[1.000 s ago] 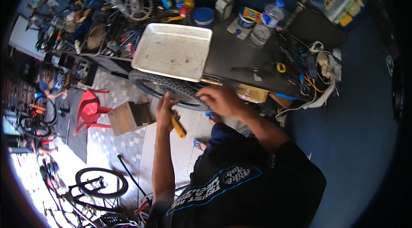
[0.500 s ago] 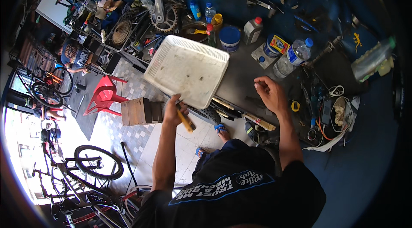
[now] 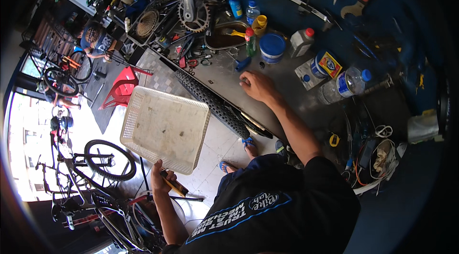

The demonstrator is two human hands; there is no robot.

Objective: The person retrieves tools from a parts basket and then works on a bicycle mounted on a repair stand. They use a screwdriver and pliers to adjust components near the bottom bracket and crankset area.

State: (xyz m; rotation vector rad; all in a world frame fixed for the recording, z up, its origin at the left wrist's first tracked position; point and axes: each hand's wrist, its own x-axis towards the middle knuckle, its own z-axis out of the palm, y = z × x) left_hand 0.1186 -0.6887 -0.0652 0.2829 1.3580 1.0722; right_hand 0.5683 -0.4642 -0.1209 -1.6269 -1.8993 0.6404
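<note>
My left hand (image 3: pixel 164 177) is closed on the near edge of a white plastic tray (image 3: pixel 167 122) with perforated sides. The same hand also grips a yellow-and-black handled tool (image 3: pixel 177 187), whose exact kind I cannot make out. A few dark specks lie on the tray's bottom, which hangs off the bench over the floor. My right hand (image 3: pixel 259 86) is over the bench with loosely bent fingers and nothing visible in them. Just beyond its fingertips lies a dark blue handled item (image 3: pixel 243 64), and a small black cylinder (image 3: pixel 261 65) stands nearby.
Along the bench are a blue tub (image 3: pixel 272 47), a grey bottle with red cap (image 3: pixel 302 43), a water bottle (image 3: pixel 346 83) and an oily pan (image 3: pixel 215 38). A bicycle tyre (image 3: pixel 210 103) runs by the bench edge. A red chair (image 3: pixel 119 89), bicycles and a person are left.
My left hand has carried the tray left and nearer, off the bench, uncovering the tyre and small tools. My right hand has moved left over the bench. The view has shifted.
</note>
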